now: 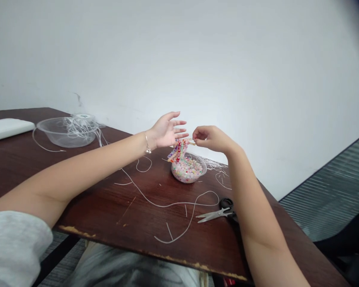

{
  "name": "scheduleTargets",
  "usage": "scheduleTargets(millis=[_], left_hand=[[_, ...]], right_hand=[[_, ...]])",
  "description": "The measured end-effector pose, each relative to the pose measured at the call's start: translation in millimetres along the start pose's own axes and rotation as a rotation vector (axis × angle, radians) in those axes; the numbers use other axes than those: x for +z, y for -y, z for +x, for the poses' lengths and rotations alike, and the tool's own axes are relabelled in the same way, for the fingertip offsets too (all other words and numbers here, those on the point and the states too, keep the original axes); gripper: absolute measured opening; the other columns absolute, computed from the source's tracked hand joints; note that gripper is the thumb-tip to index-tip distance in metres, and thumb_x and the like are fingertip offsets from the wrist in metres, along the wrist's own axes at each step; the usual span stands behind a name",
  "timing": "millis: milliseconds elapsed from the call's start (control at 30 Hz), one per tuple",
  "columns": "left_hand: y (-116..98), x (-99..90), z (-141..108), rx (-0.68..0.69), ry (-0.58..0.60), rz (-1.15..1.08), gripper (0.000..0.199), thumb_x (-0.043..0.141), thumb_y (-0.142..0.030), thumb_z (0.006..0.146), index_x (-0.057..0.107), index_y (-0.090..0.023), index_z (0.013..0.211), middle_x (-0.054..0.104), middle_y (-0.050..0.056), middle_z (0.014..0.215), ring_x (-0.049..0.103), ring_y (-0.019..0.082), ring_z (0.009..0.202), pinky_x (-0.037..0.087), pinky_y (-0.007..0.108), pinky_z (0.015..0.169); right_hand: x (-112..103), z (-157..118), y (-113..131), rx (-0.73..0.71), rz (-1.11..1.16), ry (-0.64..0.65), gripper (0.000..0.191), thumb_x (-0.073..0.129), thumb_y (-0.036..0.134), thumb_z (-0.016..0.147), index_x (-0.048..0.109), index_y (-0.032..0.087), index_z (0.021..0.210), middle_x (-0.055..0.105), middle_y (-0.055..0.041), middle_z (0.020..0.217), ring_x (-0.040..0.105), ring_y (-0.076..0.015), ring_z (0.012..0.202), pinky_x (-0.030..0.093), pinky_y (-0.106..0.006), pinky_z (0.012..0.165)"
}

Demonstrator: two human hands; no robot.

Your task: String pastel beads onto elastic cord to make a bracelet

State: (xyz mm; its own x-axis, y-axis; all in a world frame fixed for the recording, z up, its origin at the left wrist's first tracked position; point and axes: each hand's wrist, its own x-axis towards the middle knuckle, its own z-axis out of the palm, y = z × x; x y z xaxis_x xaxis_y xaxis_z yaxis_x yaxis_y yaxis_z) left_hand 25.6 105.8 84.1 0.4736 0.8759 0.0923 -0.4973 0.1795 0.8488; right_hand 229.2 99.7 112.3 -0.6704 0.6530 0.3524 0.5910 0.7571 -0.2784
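Above a small clear bowl (pixel 188 175) full of coloured beads (pixel 190 165), my left hand (pixel 167 129) is open, its fingers spread and pointing right. Several strung bead strands (pixel 178 150) hang beside the underside of that hand, over the bowl's left rim; whether they loop round a finger is hidden. My right hand (pixel 209 137) pinches an end of the bead strands, just right of the left fingertips. A thin chain bracelet (pixel 147 143) circles the left wrist.
Black-handled scissors (pixel 217 213) lie near my right forearm. A long white cord (pixel 164 205) winds across the dark table (pixel 107 215), among short cord scraps. A larger clear bowl (pixel 67 139) with tangled cord stands at left, near a white flat object (pixel 8 128).
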Motion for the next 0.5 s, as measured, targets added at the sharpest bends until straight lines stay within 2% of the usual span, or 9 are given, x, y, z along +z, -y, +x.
scheduleTargets(millis=[267, 500], left_hand=[[-6, 0.4, -1, 0.086, -0.108, -0.116, 0.042, 0.056, -0.041, 0.072, 0.046, -0.016, 0.104, 0.049, 0.014, 0.11, 0.053, 0.027, 0.104, 0.046, 0.038, 0.082], [-18, -2.4, -2, 0.173, -0.141, -0.159, 0.047, 0.056, -0.037, 0.066, 0.043, -0.017, 0.106, 0.051, 0.012, 0.102, 0.054, 0.027, 0.097, 0.048, 0.037, 0.076]], right_hand=[[4, 2, 15, -0.118, -0.086, -0.06, 0.009, 0.056, 0.018, 0.075, 0.062, 0.016, 0.08, 0.062, -0.0022, 0.077, 0.054, -0.0124, 0.071, 0.042, -0.027, 0.066], [11, 6, 16, -0.094, -0.112, 0.055, 0.008, 0.057, 0.021, 0.075, 0.061, 0.016, 0.079, 0.062, -0.0017, 0.076, 0.053, -0.0118, 0.069, 0.04, -0.026, 0.063]])
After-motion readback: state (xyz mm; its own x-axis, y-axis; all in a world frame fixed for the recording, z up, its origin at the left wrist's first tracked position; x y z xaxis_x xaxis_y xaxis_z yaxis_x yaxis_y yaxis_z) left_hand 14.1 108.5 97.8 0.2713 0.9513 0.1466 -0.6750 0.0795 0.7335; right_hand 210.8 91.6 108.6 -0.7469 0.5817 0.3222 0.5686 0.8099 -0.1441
